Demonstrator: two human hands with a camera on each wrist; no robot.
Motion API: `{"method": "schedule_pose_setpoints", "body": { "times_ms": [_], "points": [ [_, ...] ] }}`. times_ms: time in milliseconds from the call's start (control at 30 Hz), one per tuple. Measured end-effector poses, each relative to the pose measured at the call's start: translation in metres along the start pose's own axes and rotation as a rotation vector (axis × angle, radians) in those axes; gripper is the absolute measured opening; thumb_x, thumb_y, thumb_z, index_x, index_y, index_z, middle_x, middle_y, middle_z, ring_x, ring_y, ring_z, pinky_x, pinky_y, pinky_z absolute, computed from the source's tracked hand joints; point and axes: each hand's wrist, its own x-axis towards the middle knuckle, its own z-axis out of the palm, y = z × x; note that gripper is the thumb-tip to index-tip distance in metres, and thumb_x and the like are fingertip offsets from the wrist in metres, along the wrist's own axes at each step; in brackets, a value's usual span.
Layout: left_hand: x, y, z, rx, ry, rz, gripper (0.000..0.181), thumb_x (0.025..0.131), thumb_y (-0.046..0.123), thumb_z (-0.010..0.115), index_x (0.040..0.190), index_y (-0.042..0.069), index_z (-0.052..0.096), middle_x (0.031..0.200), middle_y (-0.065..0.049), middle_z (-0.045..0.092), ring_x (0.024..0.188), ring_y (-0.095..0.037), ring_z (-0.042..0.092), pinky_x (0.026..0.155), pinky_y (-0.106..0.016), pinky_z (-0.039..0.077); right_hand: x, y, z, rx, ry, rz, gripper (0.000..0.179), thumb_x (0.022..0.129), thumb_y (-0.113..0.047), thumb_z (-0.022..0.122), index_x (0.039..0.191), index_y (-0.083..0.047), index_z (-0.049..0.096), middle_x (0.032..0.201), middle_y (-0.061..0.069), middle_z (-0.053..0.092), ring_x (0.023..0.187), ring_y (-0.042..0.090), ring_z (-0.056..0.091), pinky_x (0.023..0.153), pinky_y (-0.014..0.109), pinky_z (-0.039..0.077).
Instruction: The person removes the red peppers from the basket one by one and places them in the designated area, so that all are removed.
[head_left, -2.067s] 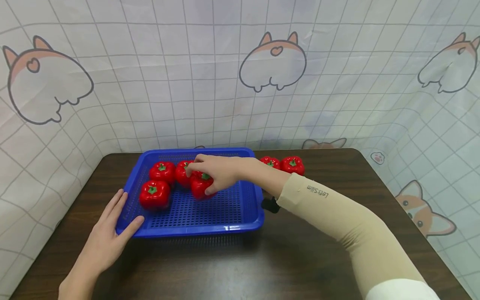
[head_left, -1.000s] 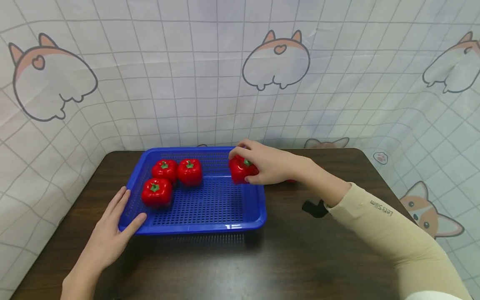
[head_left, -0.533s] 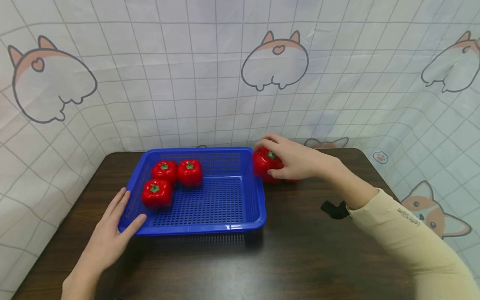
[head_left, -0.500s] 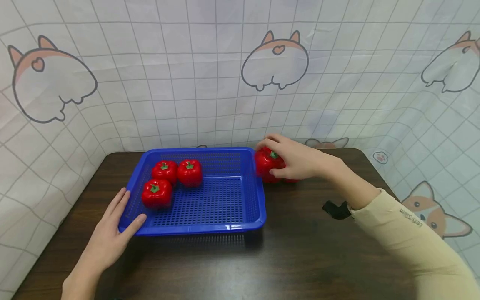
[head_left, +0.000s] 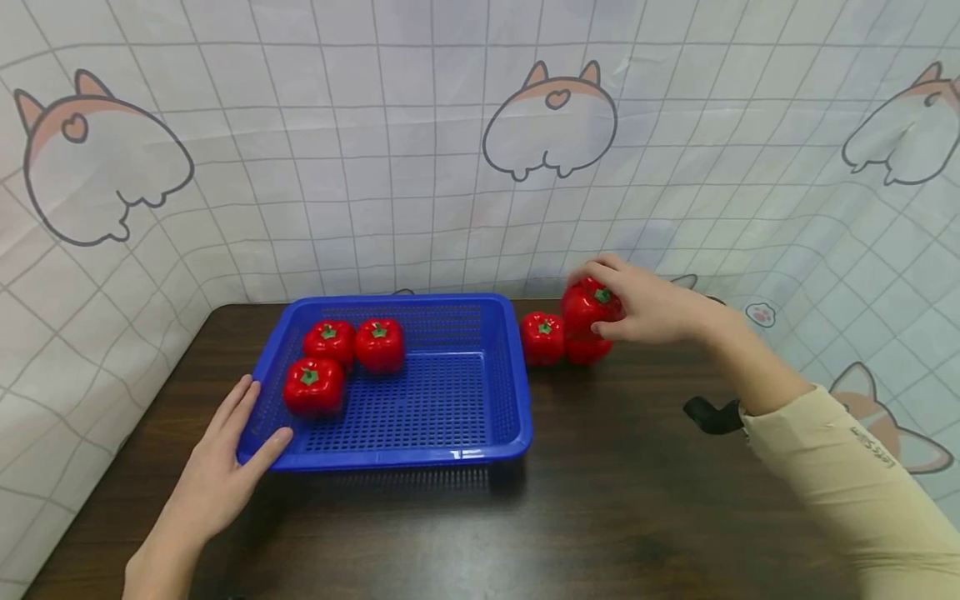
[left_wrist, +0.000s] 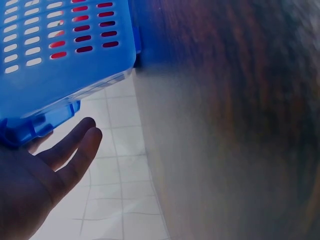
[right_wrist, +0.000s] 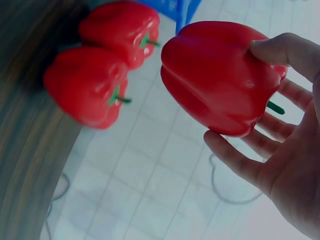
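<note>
My right hand (head_left: 637,302) grips a red bell pepper (head_left: 587,305) from above, thumb on one side and fingers on the other. In the right wrist view this bell pepper (right_wrist: 220,77) is off the table, its green stem toward the palm. Two more red bell peppers (head_left: 542,339) stand on the table right of the basket; the held one partly hides the farther of them. My left hand (head_left: 217,467) rests at the left rim of the blue basket (head_left: 397,459), fingers straight. Inside the basket's left half sit three red bell peppers (head_left: 313,387).
The dark wooden table (head_left: 420,533) ends at a white grid-patterned cloth (head_left: 337,167) behind and on both sides. A small black object (head_left: 712,415) shows at the right wrist. In the left wrist view the basket's slotted side (left_wrist: 60,55) shows.
My right hand has lifted one bell pepper out of the basket and carried it right, past the rim, to above the bell peppers on the table. The left hand stays at the rim.
</note>
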Motion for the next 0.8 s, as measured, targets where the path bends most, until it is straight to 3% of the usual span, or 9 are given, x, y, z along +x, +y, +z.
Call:
{"method": "schedule_pose_setpoints", "body": {
  "times_ms": [233,567,800],
  "points": [
    [-0.001,0.000,-0.001,0.002,-0.005,-0.013,0.078,0.102,0.036,0.063,0.163,0.006,0.025,0.170,-0.014,0.015,0.149,-0.051,0.022,0.110,-0.076,0.021,-0.013,0.018,-0.009,0.023,0.032,0.083,0.051,0.086,-0.001,0.074,0.131,-0.018,0.054,0.130,0.004,0.050,0.110,0.025,0.054,0.081,0.041,0.058],
    [0.001,0.001,-0.002,0.009,-0.008,-0.014,0.079,0.102,0.037,0.063,0.164,0.007,0.024,0.170,-0.014,0.015,0.149,-0.052,0.021,0.109,-0.077,0.021,-0.026,0.046,-0.017,0.007,0.034,0.114,0.049,0.085,0.004,0.074,0.129,-0.010,0.057,0.128,0.008,0.053,0.111,0.028,0.054,0.084,0.045,0.055],
    [0.000,0.002,-0.001,0.010,-0.012,-0.016,0.079,0.102,0.038,0.062,0.163,0.006,0.024,0.170,-0.014,0.015,0.149,-0.051,0.021,0.109,-0.077,0.022,-0.035,0.060,-0.016,0.058,0.012,0.144,0.053,0.083,0.004,0.078,0.131,-0.006,0.057,0.131,0.015,0.053,0.116,0.036,0.053,0.085,0.051,0.056]
  ]
}}
